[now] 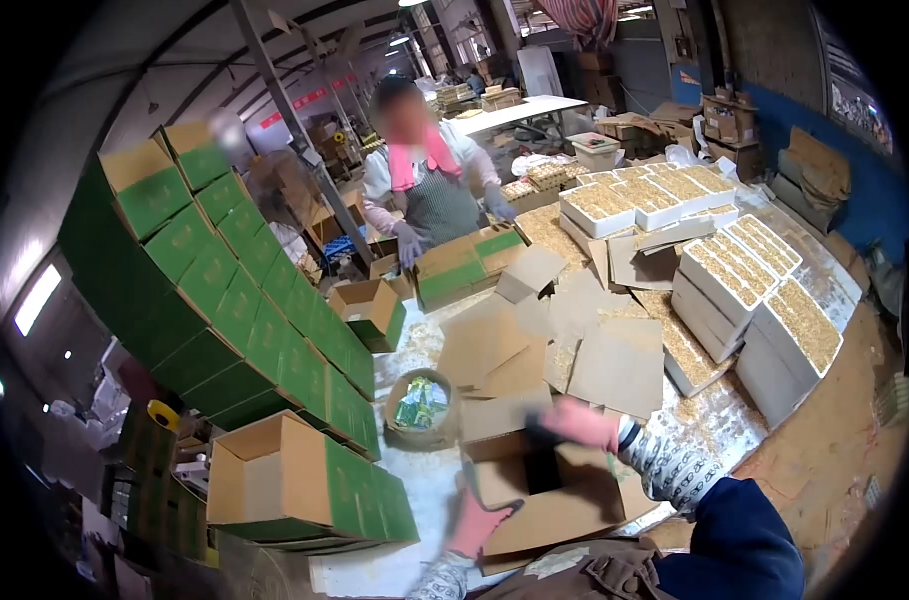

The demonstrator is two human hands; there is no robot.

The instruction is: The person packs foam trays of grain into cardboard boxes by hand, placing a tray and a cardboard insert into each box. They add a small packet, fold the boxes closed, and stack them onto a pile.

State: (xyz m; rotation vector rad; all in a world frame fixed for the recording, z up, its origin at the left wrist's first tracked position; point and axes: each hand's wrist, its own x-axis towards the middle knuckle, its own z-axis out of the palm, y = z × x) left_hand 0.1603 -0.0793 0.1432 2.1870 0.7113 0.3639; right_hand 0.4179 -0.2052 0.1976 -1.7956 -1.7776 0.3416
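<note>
An unfolded cardboard box (555, 515) stands in front of me with its top open. My left hand (478, 522), in a pink glove with dark tips, is at the box's left wall, its thumb over the inside and its fingers along the wall. My right hand (583, 424), gloved alike, is over the box's far side, its dark fingers smeared by motion. Whether it holds anything I cannot make out. Below it a black patch (543, 470) shows inside the box. Flat cardboard sheets (615, 368) lie just beyond.
Green boxes (210, 265) are stacked at left, with more open ones (305, 480) nearer. A round tub (418, 408) holds green packets. White trays (720, 265) of small tan pieces stand at right. Across the table (405, 545), a person (440, 190) touches a green-and-brown box (470, 265).
</note>
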